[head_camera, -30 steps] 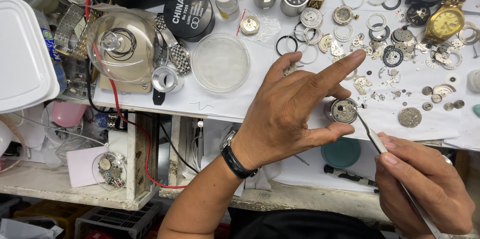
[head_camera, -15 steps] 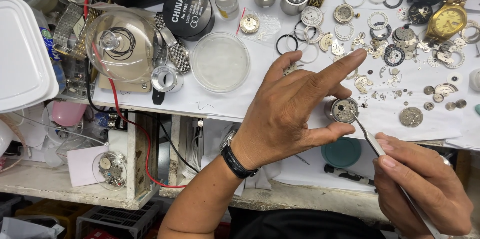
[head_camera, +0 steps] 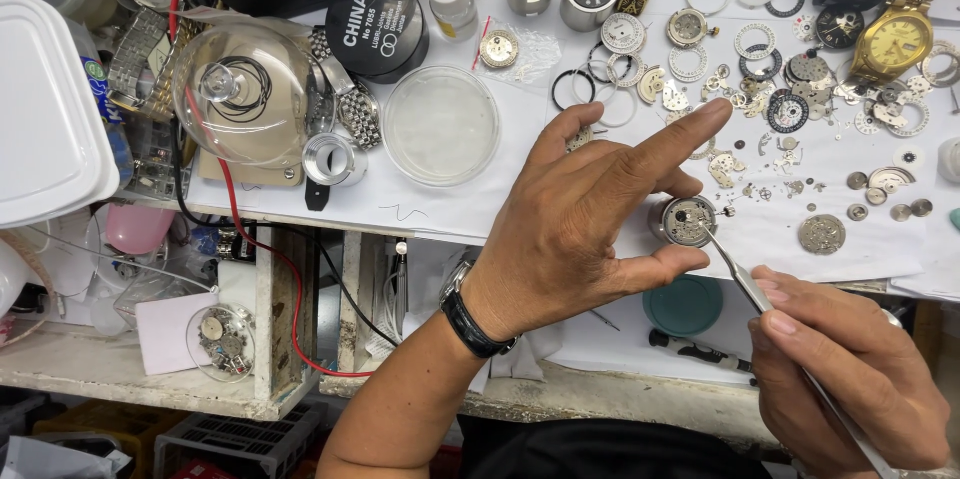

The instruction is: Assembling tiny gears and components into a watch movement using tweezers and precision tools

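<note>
My left hand [head_camera: 590, 224] comes in from bottom centre, forearm angled up, watch strap on the wrist. Palm faces down and right, index finger stretched straight out, other fingers [head_camera: 640, 164] loosely spread, thumb curled under and pinching toward the middle finger. My right hand [head_camera: 850, 379] sits low at the bottom right, fingers bunched in a pen-like pinch, knuckles up, wrist out of frame.

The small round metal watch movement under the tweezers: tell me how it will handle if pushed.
The small round metal watch movement looks light, so it would probably slide on the white paper. Its exposed fine parts suggest fragility. The left hand steadies it while the right hand applies slim metal tweezers.
</note>
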